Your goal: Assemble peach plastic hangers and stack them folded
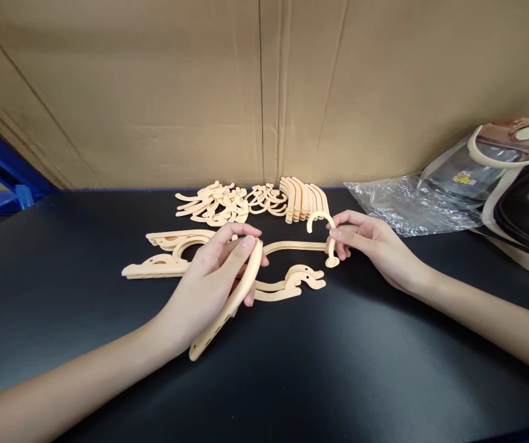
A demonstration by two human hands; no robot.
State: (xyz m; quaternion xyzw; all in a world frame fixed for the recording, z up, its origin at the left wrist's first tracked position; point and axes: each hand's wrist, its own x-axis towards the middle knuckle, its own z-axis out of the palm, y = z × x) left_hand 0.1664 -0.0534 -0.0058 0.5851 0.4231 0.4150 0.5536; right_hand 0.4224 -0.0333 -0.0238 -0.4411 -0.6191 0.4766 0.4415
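Observation:
My left hand (213,271) is closed around a long cream plastic strip (227,307) that slants down toward me over the black table (292,369). My right hand (366,246) pinches a cream plastic hook (322,227) by its curved stem, just above the table. Between the hands lie flat cream hanger parts (287,286), one a thin arched bar (292,247). More flat cream pieces (162,255) lie just left of my left hand.
Against the cardboard wall (264,92) lie a heap of cream hooks (218,203) and a row of stacked curved pieces (301,200). A crumpled clear plastic bag (403,206) and dark packaged goods (513,184) sit at the right. A blue rack frame (0,178) shows at left.

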